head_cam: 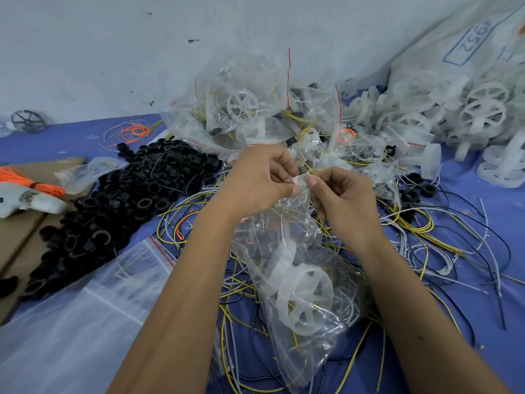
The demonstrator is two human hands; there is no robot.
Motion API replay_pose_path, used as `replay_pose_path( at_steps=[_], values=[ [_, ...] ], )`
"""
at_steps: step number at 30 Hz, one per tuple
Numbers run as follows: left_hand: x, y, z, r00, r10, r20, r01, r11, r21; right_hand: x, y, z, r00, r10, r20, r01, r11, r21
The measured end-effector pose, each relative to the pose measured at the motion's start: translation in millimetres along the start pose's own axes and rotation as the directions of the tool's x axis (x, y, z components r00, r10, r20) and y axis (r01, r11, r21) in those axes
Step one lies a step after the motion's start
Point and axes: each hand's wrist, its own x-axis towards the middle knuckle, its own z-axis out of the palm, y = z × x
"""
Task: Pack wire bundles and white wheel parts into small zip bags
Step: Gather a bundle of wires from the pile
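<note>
A: Where's the zip bag [295, 251] right now?

B: Centre of the frame, hanging from both hands above the blue tabletop [483, 294]. The left hand [255, 180] and right hand [343, 200] each pinch its top edge between thumb and fingertips, so each grip is narrow and closed on the bag mouth, the two hands almost meeting.

A: Anything inside?

B: A white wheel part [305, 297] sits low in the bag, with thin wires around it. I'd judge they are working at the seal, though the strip itself is hard to make out.

A: How will it handle?

B: Light and floppy, I'd say. The film is thin, slick and crumpled, and the stiff wheel pulls the bottom down. Best held at the mouth, on both sides, as now; springy wire ends could poke out or catch the seal.

A: What's around it?

B: Loose yellow and white wires [420, 223] beneath, filled bags [241, 109] at upper centre, black rings [127, 194] at left, a wheel pile [468, 115] upper right.
</note>
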Motion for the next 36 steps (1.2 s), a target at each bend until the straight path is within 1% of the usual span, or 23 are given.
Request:
replay_pose_path(
  at_steps=[4,9,12,14,17,21,25,29,33,36],
  values=[
    [-1.6,-2.0,-3.4,1.000,-0.015,-0.008,0.015,1.000,-0.015,0.3,1.7,1.0,1.000,-0.005,0.022,0.004,1.000,0.013],
    [-1.5,-0.2,-1.2,1.000,-0.017,0.025,0.018,0.999,-0.041,0.4,4.4,2.8,0.999,-0.026,0.033,0.026,1.000,-0.014],
    [-1.3,1.7,6.6,1.000,0.005,-0.010,-0.005,0.999,-0.048,0.6,5.1,1.7,0.996,-0.064,0.054,0.067,0.996,-0.063],
    [-0.1,-0.3,7.1,1.000,-0.001,-0.025,0.000,0.999,-0.034,1.1,5.6,0.5,0.997,-0.059,0.053,0.062,0.997,-0.055],
    [1.0,-5.1,4.8,1.000,-0.007,-0.010,0.007,1.000,-0.011,2.2,7.2,-0.2,0.997,-0.064,0.050,0.068,0.994,-0.087],
    [0.9,-5.2,6.2,1.000,-0.004,0.014,0.004,0.999,-0.034,2.3,8.1,-0.2,0.996,-0.065,0.056,0.070,0.993,-0.097],
    [0.4,-5.8,2.4,0.999,-0.013,0.036,0.012,1.000,0.015,2.6,6.7,-1.5,0.999,-0.027,0.017,0.028,0.998,-0.054],
    [-1.5,-6.4,-0.9,0.999,-0.013,-0.043,0.013,1.000,0.018,3.0,4.1,-2.6,1.000,-0.014,-0.006,0.014,1.000,-0.026],
    [-0.3,-4.0,1.3,1.000,-0.005,-0.026,0.005,1.000,0.008,2.7,5.5,-3.8,1.000,-0.014,-0.007,0.014,0.999,-0.032],
    [0.3,-4.4,-0.7,1.000,-0.008,-0.011,0.009,0.999,0.034,3.9,7.2,-4.8,1.000,-0.001,-0.031,0.000,1.000,-0.026]
  ],
)
